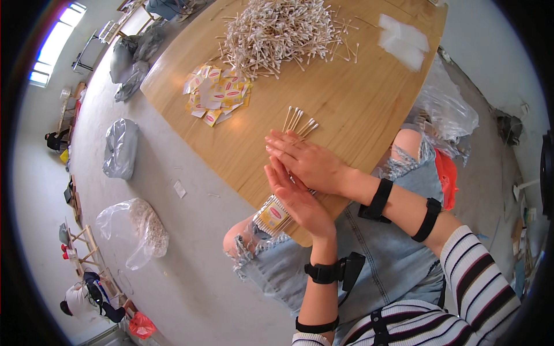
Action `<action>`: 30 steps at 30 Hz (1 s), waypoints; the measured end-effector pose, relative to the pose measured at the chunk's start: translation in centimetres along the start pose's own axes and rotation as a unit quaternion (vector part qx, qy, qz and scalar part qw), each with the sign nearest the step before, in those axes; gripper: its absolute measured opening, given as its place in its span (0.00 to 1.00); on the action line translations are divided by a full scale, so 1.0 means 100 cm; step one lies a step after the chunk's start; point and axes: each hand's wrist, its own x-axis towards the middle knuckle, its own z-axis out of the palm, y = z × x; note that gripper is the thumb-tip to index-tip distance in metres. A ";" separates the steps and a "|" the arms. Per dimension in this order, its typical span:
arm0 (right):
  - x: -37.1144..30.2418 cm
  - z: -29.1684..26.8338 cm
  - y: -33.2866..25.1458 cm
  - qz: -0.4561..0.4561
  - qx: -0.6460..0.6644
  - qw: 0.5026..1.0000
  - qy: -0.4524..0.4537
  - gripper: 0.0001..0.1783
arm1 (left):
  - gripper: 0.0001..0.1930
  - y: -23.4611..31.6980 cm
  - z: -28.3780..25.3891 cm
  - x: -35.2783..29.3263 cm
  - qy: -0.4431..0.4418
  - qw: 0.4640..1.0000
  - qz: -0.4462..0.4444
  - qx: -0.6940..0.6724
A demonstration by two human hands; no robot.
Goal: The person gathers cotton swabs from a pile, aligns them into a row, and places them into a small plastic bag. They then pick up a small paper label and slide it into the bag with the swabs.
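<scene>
My right hand lies palm down near the table's near corner, its fingers stretched out together over several loose cotton swabs whose tips stick out beyond it. Close against it, my left hand is also stretched out, fingers straight and partly under the right hand. Beside the left palm, at the table edge, is a pack of cotton swabs with a yellow and white card; the hand covers part of it. What lies under both palms is hidden.
A big heap of cotton swabs covers the table's far part. Left of it lie yellow and white cards; clear plastic sleeves lie far right. Filled plastic bags stand on the floor, and people sit farther left.
</scene>
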 end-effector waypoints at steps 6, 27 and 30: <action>0.002 -0.011 -0.001 0.054 0.045 0.996 0.046 0.27 | 0.38 -0.004 0.005 -0.002 0.001 0.993 -0.018 0.115; -0.002 0.003 -0.001 0.075 -0.146 0.985 0.061 0.29 | 0.34 0.015 0.006 -0.015 0.048 0.991 0.029 0.125; -0.001 0.002 -0.002 0.082 -0.110 0.988 0.073 0.28 | 0.32 0.008 0.004 -0.011 0.055 0.994 0.011 0.097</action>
